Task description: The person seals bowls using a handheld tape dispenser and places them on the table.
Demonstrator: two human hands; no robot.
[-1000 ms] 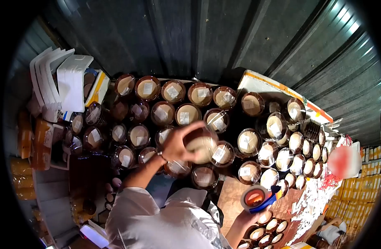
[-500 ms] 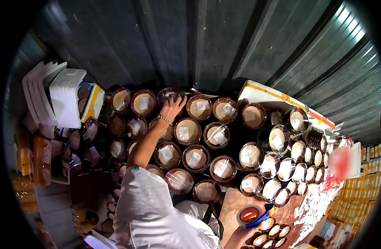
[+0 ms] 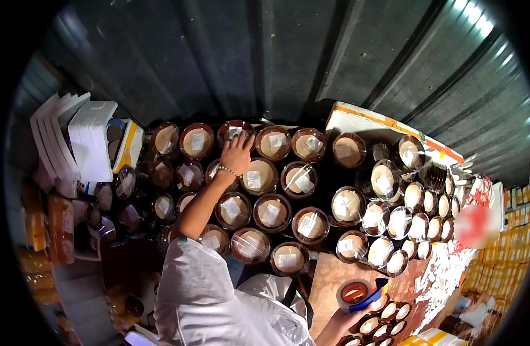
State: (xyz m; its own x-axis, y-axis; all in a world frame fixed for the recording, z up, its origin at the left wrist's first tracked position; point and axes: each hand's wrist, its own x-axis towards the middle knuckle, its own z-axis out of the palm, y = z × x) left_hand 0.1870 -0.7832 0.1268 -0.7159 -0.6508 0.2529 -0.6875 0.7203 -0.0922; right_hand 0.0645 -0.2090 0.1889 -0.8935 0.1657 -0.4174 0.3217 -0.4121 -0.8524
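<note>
My left hand (image 3: 237, 154), with a beaded bracelet at the wrist, reaches to the back row. Its fingers are spread over the near side of a plastic-wrapped brown stack (image 3: 235, 128) with a pale label on top. The fingertips touch the wrap. Low at the right, my right hand (image 3: 344, 319) is closed around a blue tape dispenser (image 3: 366, 303) with a roll of clear tape (image 3: 354, 293) on it. Around my left arm stand several similar wrapped round stacks (image 3: 260, 176), brown-rimmed with beige centres and white labels.
White foam sheets (image 3: 94, 138) lean at the left. A foam board edged with yellow tape (image 3: 392, 128) stands behind the stacks. Smaller wrapped stacks (image 3: 386, 311) sit on the brown board (image 3: 328, 282). White scraps (image 3: 444, 282) and red string lie at the right. A corrugated wall (image 3: 294, 57) rises behind.
The stack under my left hand was tilted and now sits more level, its label facing up. My right hand has shifted slightly right with the tape dispenser. The view has moved a little.
</note>
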